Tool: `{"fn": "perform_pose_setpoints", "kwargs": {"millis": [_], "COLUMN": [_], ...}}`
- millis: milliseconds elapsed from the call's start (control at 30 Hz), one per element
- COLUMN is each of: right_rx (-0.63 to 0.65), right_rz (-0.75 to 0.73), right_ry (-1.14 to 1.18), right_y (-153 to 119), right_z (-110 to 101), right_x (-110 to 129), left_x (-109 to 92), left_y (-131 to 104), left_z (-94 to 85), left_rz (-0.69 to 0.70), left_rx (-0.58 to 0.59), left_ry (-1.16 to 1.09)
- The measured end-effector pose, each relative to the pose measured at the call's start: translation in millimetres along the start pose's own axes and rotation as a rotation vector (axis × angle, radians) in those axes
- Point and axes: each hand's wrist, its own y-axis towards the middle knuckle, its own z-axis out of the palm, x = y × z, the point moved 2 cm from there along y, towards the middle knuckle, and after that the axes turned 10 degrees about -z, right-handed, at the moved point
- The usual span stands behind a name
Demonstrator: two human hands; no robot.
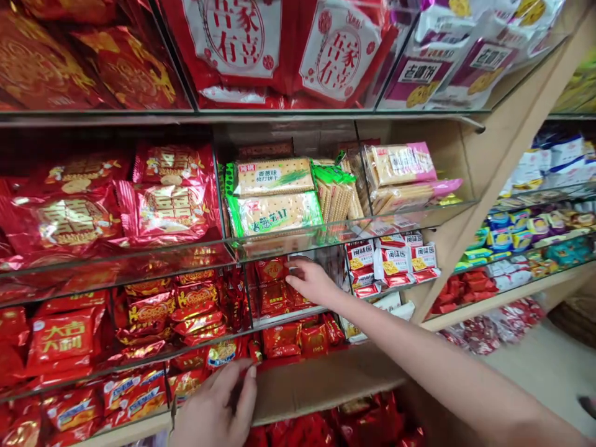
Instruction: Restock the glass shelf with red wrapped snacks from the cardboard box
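Note:
My right hand [310, 280] reaches into a middle shelf compartment, its fingers at small red packets [274, 297]; whether they grip one is too small to tell. My left hand [221, 400] is lower down, in front of the bottom shelf, with thumb and forefinger apart and nothing visible between them. Just beyond it are red packets with blue and white print [222, 352]. Under both hands runs a brown cardboard box flap [321, 388]. Above my right hand, green-edged cracker packs [277, 214] lie on a shelf.
Glass-fronted shelves hold red packets [65, 338] on the left and white-and-red packets [395, 267] on the right. A slanting wooden side panel [507, 139] separates another stocked shelf [521, 233]. More red packets [316, 431] lie in the box below.

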Motion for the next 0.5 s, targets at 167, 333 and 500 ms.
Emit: {"fn": "perform_pose_setpoints", "kwargs": {"millis": [167,333,500], "right_rx": [0.016,0.188,0.274], "right_rz": [-0.607,-0.315,0.039], "right_ry": [0.044,-0.370,-0.535], "right_y": [-139,-225,-237], "right_z": [-32,2,18], "right_x": [56,11,-45], "left_x": [0,-2,-24], "left_y": [-4,-6,-31], "left_z": [2.5,1.9,-11.0], "left_rz": [0.003,-0.012,0.257], "left_rx": [0.021,-0.018,-0.175], "left_ry": [-0.053,-0.146,-0.306]}}
